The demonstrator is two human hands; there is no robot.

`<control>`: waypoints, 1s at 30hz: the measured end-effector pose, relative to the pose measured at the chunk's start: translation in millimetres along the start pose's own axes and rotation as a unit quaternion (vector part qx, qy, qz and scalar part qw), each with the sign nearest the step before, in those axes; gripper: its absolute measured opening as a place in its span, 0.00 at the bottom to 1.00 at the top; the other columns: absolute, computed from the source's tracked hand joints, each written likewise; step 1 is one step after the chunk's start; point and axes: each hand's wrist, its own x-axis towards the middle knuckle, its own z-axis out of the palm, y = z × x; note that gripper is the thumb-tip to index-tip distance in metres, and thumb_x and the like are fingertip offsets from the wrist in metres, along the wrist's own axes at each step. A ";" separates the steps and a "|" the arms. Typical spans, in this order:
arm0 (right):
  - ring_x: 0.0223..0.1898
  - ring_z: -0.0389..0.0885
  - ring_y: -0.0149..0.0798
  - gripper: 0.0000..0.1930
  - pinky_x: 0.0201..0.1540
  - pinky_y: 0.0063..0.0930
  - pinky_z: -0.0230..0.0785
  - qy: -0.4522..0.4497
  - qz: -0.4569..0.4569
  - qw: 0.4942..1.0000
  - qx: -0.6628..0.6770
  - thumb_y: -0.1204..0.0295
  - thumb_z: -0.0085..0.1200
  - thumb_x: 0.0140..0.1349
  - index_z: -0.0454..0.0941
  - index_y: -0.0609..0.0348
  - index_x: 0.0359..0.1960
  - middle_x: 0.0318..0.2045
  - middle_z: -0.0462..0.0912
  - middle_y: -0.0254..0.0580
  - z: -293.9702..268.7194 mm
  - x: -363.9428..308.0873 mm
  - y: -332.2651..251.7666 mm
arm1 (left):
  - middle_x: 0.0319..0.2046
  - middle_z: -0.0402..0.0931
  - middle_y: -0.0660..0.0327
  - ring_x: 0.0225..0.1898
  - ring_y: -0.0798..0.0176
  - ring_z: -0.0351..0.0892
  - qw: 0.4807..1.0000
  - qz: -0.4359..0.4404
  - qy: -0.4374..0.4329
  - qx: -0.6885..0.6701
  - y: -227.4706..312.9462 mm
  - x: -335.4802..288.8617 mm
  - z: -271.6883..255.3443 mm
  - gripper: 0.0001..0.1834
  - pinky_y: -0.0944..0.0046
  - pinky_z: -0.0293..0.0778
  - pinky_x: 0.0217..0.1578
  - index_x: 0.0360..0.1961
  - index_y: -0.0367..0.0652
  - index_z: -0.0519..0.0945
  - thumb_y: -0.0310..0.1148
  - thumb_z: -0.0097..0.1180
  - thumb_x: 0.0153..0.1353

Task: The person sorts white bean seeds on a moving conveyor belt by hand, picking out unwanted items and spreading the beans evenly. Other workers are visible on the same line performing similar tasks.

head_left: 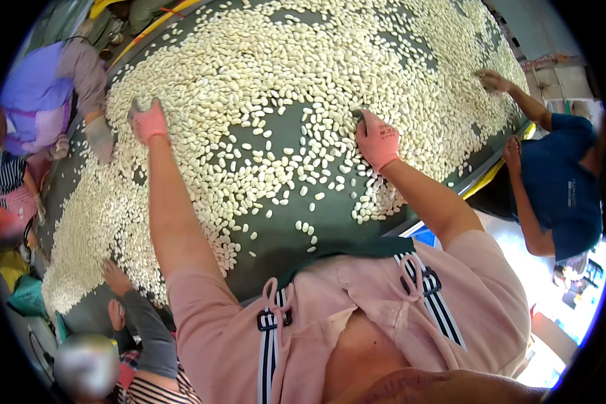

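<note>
1. the left hand (149,124), in a pink glove with grey fingertips, reaches out over smooth, white, oval beans (249,71); its thumb and fingers stand apart, and no bean shows in its grasp.
2. the right hand (378,140), in a matching glove, rests on the beans with fingers bent downward; whether it has hold of any, i cannot tell (its palm is hidden).
3. between the hands, the beans thin out over a dark grey-green, flat work surface (286,232). the step looks like spreading and checking: best done with light, flat fingertips, drawing down a thin layer so that each bean shows singly.
4. beyond, the beans lie thick; small portions should be easier to inspect than a deep heap.
5. at right, a co-worker in a dark blue shirt (562,185) reaches in; at left, another's grey-gloved hand (99,140) is near, so short strokes should avoid bumps.
</note>
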 end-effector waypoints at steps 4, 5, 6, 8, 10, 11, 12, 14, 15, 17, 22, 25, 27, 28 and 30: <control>0.34 0.82 0.46 0.10 0.34 0.41 0.72 -0.020 0.012 1.000 -0.001 0.68 0.46 0.65 0.74 0.48 0.47 0.36 0.84 0.37 1.8 -0.1 1.1 | 0.61 0.71 0.48 0.59 0.54 0.72 0.933 -0.082 -0.173 -0.305 -13.3 10.7 43.8 0.39 0.61 0.66 0.60 0.65 0.36 0.68 0.45 0.65 0.56; 0.34 0.82 0.46 0.10 0.34 0.41 0.72 -0.012 0.011 1.000 -0.001 0.68 0.46 0.65 0.74 0.47 0.47 0.37 0.84 0.37 2.0 0.6 2.4 | 0.62 0.70 0.49 0.59 0.56 0.71 0.913 -0.077 -0.211 -0.341 25.5 -14.0 43.8 0.40 0.62 0.65 0.60 0.67 0.36 0.65 0.44 0.64 0.57; 0.35 0.83 0.46 0.10 0.34 0.41 0.73 -0.016 0.023 1.000 -0.009 0.68 0.46 0.65 0.75 0.47 0.46 0.37 0.84 0.37 2.3 1.3 3.2 | 0.63 0.68 0.49 0.59 0.58 0.70 0.892 -0.073 -0.246 -0.372 66.1 -38.3 37.2 0.41 0.64 0.65 0.59 0.68 0.35 0.63 0.43 0.63 0.58; 0.35 0.83 0.46 0.09 0.35 0.41 0.73 -0.018 0.035 0.999 -0.008 0.68 0.46 0.65 0.75 0.47 0.45 0.36 0.84 0.37 -2.0 0.8 0.8 | 0.62 0.68 0.59 0.55 0.63 0.72 0.792 -0.146 -0.414 -0.425 129.9 -87.0 7.1 0.35 0.67 0.71 0.50 0.72 0.50 0.59 0.42 0.56 0.66; 0.34 0.83 0.46 0.09 0.34 0.41 0.73 -0.021 0.024 0.999 0.009 0.68 0.48 0.64 0.76 0.47 0.45 0.36 0.84 0.37 0.8 4.1 0.4 | 0.57 0.74 0.57 0.54 0.59 0.74 0.661 -0.217 -0.543 -0.470 98.5 -101.4 19.0 0.35 0.64 0.71 0.52 0.71 0.49 0.60 0.42 0.57 0.66; 0.35 0.83 0.46 0.10 0.34 0.40 0.73 -0.017 0.042 0.999 -0.012 0.69 0.48 0.64 0.75 0.47 0.46 0.36 0.84 0.37 1.7 1.0 7.5 | 0.55 0.75 0.54 0.54 0.55 0.74 0.645 -0.231 -0.589 -0.429 145.9 -114.3 -13.0 0.36 0.60 0.70 0.55 0.71 0.49 0.60 0.40 0.58 0.65; 0.36 0.83 0.46 0.11 0.35 0.40 0.73 -0.020 0.037 0.999 -0.019 0.69 0.48 0.63 0.75 0.47 0.46 0.37 0.84 0.37 1.7 2.0 5.7 | 0.48 0.78 0.55 0.47 0.56 0.79 0.787 -0.160 -0.491 -0.338 138.1 -104.2 -19.0 0.30 0.60 0.73 0.51 0.66 0.42 0.67 0.37 0.58 0.64; 0.39 0.82 0.46 0.13 0.38 0.40 0.72 -0.098 0.053 0.993 -0.030 0.69 0.49 0.62 0.74 0.47 0.49 0.39 0.83 0.37 -5.8 0.0 1.7 | 0.48 0.79 0.52 0.47 0.55 0.79 0.951 0.043 -0.210 -0.222 81.4 -81.4 -20.5 0.25 0.58 0.74 0.50 0.56 0.38 0.76 0.36 0.59 0.58; 0.42 0.82 0.47 0.14 0.40 0.41 0.72 -0.104 0.055 0.992 -0.041 0.69 0.48 0.62 0.73 0.47 0.51 0.41 0.82 0.38 -8.9 2.0 -2.2 | 0.49 0.79 0.50 0.48 0.52 0.79 0.982 0.032 -0.125 -0.140 70.1 -71.5 -42.2 0.24 0.57 0.73 0.52 0.54 0.38 0.78 0.37 0.60 0.56; 0.42 0.82 0.47 0.14 0.41 0.42 0.72 -0.126 0.073 0.988 -0.048 0.68 0.47 0.63 0.73 0.47 0.51 0.42 0.83 0.39 -9.3 2.9 -9.2 | 0.57 0.72 0.50 0.51 0.46 0.77 0.986 0.058 0.004 0.157 13.1 -71.9 -58.7 0.32 0.49 0.72 0.53 0.60 0.50 0.75 0.49 0.62 0.54; 0.39 0.83 0.50 0.12 0.40 0.45 0.72 -0.067 0.065 0.995 -0.041 0.65 0.43 0.66 0.74 0.46 0.49 0.39 0.84 0.44 -1.1 -2.1 -2.9 | 0.54 0.73 0.51 0.57 0.45 0.71 0.993 0.067 -0.097 0.010 44.0 -162.5 -69.5 0.36 0.51 0.69 0.56 0.61 0.55 0.75 0.52 0.66 0.50; 0.38 0.83 0.51 0.12 0.39 0.45 0.73 -0.060 0.070 0.994 -0.052 0.64 0.44 0.66 0.75 0.45 0.48 0.38 0.84 0.46 1.2 -2.2 0.7 | 0.62 0.66 0.52 0.59 0.45 0.67 0.935 0.223 -0.257 0.101 100.6 -239.8 -88.7 0.42 0.41 0.61 0.59 0.64 0.55 0.70 0.61 0.62 0.50; 0.40 0.82 0.53 0.13 0.42 0.44 0.73 -0.062 0.104 0.992 -0.041 0.64 0.43 0.66 0.77 0.46 0.48 0.38 0.85 0.48 -9.8 1.2 -13.1 | 0.66 0.62 0.50 0.63 0.41 0.63 0.883 0.303 -0.336 0.124 117.2 -273.9 -108.5 0.44 0.38 0.57 0.63 0.69 0.56 0.64 0.61 0.60 0.53; 0.41 0.82 0.54 0.13 0.43 0.44 0.73 -0.058 0.133 0.989 -0.040 0.63 0.43 0.66 0.77 0.46 0.48 0.39 0.84 0.49 -11.6 2.2 -16.9 | 0.67 0.60 0.50 0.66 0.37 0.59 0.867 0.300 -0.366 0.158 119.2 -290.3 -116.9 0.44 0.37 0.53 0.65 0.69 0.56 0.62 0.61 0.59 0.54; 0.45 0.81 0.55 0.15 0.48 0.44 0.71 0.007 0.194 0.980 0.046 0.62 0.43 0.65 0.78 0.49 0.48 0.40 0.84 0.52 -8.1 0.2 -12.4 | 0.68 0.59 0.51 0.66 0.35 0.58 0.832 0.311 -0.430 0.161 121.8 -304.2 -138.4 0.44 0.33 0.53 0.64 0.69 0.55 0.62 0.63 0.57 0.55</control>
